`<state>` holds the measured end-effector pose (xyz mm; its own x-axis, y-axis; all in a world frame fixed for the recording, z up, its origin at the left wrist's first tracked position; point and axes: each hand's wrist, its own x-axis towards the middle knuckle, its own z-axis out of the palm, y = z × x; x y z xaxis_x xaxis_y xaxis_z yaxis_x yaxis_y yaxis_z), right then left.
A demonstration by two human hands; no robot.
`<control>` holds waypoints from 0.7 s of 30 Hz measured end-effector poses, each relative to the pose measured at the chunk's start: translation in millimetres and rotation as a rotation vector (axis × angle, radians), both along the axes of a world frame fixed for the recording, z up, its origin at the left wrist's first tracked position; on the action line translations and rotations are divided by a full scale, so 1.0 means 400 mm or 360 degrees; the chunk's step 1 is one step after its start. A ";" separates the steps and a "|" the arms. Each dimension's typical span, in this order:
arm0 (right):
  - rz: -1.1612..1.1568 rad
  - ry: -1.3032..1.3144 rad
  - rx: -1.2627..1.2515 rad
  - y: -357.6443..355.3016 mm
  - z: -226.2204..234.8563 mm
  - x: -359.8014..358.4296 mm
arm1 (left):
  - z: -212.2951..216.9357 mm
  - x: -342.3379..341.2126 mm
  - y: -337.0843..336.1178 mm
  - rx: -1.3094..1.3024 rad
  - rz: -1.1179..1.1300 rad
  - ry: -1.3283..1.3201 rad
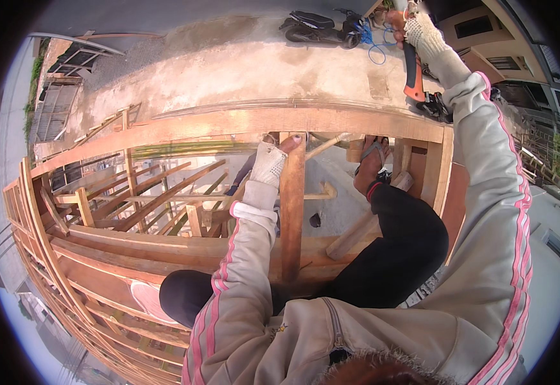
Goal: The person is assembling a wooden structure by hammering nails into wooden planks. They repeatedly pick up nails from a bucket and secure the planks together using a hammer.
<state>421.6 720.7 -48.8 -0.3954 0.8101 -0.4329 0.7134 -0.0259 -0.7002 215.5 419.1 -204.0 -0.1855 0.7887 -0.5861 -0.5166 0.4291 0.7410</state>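
Orange-handled hammer [413, 72] in raised right hand [419, 29]

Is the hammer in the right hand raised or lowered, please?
Raised: the right hand holds the hammer high, far above the wooden frame.

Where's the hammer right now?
In the head view the hammer is at the upper right, raised in the gloved right hand, above the long wooden beam and near the parked motorbike.

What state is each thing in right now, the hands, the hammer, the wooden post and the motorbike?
Left hand: gloved, gripping the post's top.
Right hand: gloved, raised, shut on the hammer.
Hammer: held aloft.
Wooden post: upright in the frame.
Motorbike: parked on the concrete.
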 end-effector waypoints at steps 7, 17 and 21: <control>0.0718 -0.0702 0.0131 0.201 0.015 0.188 | -0.034 -0.003 -0.022 -0.0049 -0.0123 0.0210; 0.0659 -0.0192 0.0110 -0.068 0.020 0.041 | -0.059 -0.012 -0.004 -0.0186 -0.0101 0.0246; 0.0743 -0.0499 0.0191 0.099 0.155 0.083 | -0.072 -0.013 -0.018 -0.0004 -0.0068 0.0170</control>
<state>455.0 760.4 13.2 -0.5904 0.6313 -0.5029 0.8043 0.4080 -0.4320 210.4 412.0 -232.8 -0.2133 0.7959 -0.5667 -0.4160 0.4509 0.7897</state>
